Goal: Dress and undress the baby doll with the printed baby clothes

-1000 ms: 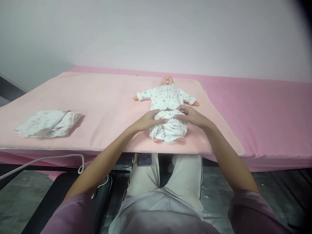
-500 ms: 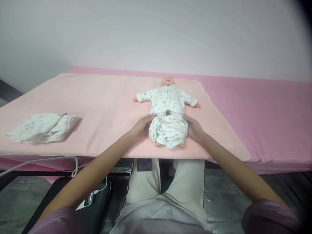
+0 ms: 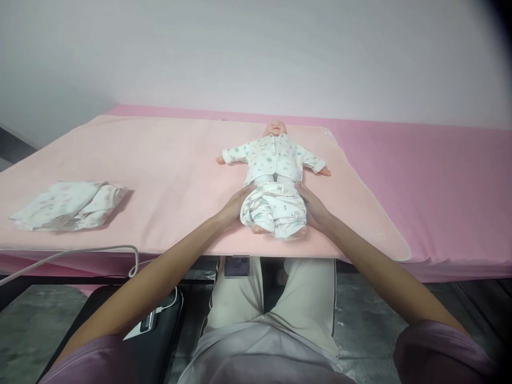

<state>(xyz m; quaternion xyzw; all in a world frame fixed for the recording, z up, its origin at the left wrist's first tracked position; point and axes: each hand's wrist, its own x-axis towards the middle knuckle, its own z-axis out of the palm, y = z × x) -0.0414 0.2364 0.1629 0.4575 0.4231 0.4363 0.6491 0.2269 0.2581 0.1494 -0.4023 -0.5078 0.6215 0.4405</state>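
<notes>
A baby doll (image 3: 276,128) lies on its back, head away from me and arms spread. It wears a white patterned jacket (image 3: 270,156). Patterned baby pants (image 3: 276,205) are bunched around its legs, with a foot showing at the near end. My left hand (image 3: 237,205) grips the waistband of the pants at their left side, thumb on top. On the opposite side my right hand (image 3: 314,207) holds the waistband the same way. The fingers of both hands are partly hidden by the cloth.
A folded patterned cloth (image 3: 72,205) lies at the left on the peach mat (image 3: 172,160), which covers part of the pink bed (image 3: 440,197). A white cable (image 3: 80,249) crosses the near left edge. Below it stands a black seat (image 3: 160,341) holding a small device (image 3: 148,322).
Both hands have drawn the waistband slightly up the doll's legs, toward the jacket. The bunched pants have shifted a little away from me.
</notes>
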